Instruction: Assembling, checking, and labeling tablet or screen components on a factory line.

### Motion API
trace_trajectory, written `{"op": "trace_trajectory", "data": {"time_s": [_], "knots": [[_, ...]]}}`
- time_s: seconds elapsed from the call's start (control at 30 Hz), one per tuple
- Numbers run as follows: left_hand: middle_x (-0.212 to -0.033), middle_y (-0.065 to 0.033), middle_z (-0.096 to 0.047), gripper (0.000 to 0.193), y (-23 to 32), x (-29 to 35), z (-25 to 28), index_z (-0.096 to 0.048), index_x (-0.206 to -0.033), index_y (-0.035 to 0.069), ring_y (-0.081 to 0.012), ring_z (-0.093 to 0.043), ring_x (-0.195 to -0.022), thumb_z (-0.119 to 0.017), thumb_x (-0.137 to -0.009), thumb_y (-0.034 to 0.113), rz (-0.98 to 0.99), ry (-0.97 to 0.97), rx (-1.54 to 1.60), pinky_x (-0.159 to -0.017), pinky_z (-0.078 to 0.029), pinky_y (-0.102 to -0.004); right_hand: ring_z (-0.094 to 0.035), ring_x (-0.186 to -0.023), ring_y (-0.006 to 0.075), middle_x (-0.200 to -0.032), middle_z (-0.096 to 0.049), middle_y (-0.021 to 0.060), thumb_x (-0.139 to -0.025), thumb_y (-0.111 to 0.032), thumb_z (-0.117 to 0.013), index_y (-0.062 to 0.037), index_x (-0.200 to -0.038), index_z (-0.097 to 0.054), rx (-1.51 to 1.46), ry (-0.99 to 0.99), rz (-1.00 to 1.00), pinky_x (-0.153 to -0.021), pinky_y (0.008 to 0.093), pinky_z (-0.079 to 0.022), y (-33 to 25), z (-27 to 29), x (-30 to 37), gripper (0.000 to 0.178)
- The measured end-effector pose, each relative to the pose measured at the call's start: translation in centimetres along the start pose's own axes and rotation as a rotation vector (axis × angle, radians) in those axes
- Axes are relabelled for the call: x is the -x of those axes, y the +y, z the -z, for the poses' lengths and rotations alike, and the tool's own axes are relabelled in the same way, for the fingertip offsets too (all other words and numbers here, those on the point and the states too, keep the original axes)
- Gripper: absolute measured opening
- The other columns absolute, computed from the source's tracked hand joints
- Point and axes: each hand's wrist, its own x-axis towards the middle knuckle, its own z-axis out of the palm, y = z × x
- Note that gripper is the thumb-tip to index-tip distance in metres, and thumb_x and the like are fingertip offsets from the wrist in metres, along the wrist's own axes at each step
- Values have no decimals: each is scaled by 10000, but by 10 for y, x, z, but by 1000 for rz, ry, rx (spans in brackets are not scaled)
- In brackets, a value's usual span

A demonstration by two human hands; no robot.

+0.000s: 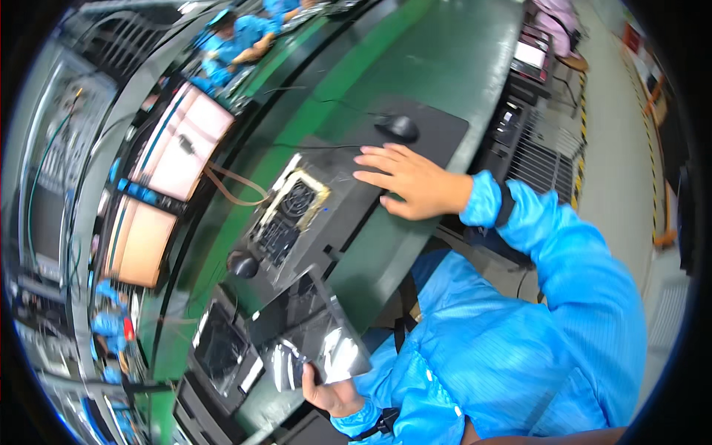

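My left hand (331, 394) grips the lower edge of a thin dark panel (285, 311) with a shiny, clear film-like part, its thumb on the front face. Light glares off the film, and the fingers behind it are hidden. My right hand (415, 182) hovers near the bench edge with fingers spread and nothing in it. Closest to it is a black computer mouse (397, 127) on a dark mat (449, 133). Beyond the hands lies a flat opened device (293, 211) with dark round fan-like parts inside a pale frame, resting on a dark grey base (337, 215).
Two lit monitors (185, 141) stand along the far side of the green bench (437, 44). A tan cable (230, 194) loops near the device. A small dark round object (242, 263) and a black tray (220, 345) sit nearby. Other people in blue (237, 44) are farther off.
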Motion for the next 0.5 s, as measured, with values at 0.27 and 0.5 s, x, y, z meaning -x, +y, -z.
{"op": "trace_trajectory", "data": {"time_s": [0.27,0.5], "knots": [[-1261,-194,-706,309,16,-8,0,-680,-1229,-30,-324,-661,-1192,-612,-1028,195,-83,50,181,-1092,-484,-508,-621,-1015,268,-945,-609,86,-889,-204,-704,-65,-1122,-672,158,-114,284,-1136,510,-412,58,-13,22,274],[-1245,-169,-722,252,27,-16,25,-706,-1199,-10,-302,-660,-1218,-576,-1020,111,-51,6,306,-1089,-500,-514,-650,-855,289,-922,-589,91,-895,-157,-712,-67,-1012,-673,-79,-278,36,-772,429,-542,-2,22,27,153]]}}
